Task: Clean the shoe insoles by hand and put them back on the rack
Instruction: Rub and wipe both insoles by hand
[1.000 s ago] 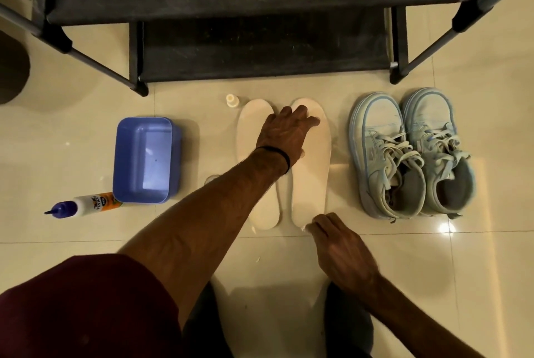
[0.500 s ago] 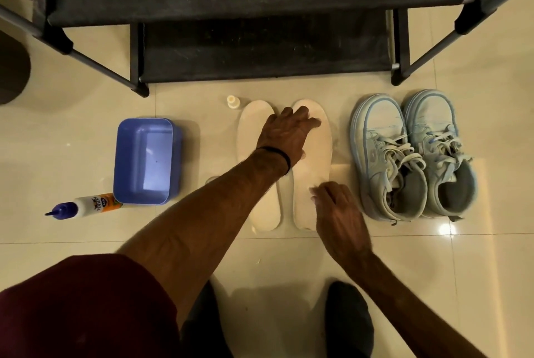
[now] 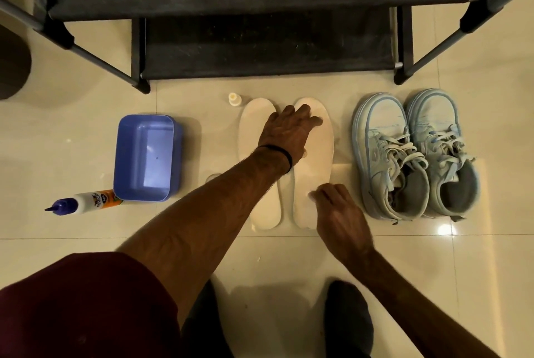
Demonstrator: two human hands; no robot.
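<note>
I am crouching over the tiled floor with both hands down on the right insole, one of two white insoles lying side by side, toes pointing toward the rack. My left hand is reaching across the left insole and pressing flat on the toe half of the right one, fingers spread and fairly straight, gripping nothing. A thin black band is circling that wrist. My right hand is resting on the heel half of the same insole with its fingers curled down so the tips are touching the white surface; it is not holding anything that I can see.

The black rack is standing just beyond the insoles' toes, its dark shelves bare. A pair of pale blue sneakers is sitting just to the right of the insoles, laces loose. To the left, well apart, a blue plastic tub is sitting on the floor, and a squeeze bottle with a blue nozzle is lying on its side, touching the tub's near corner. A small white cap is standing by the toe of the left insole.
</note>
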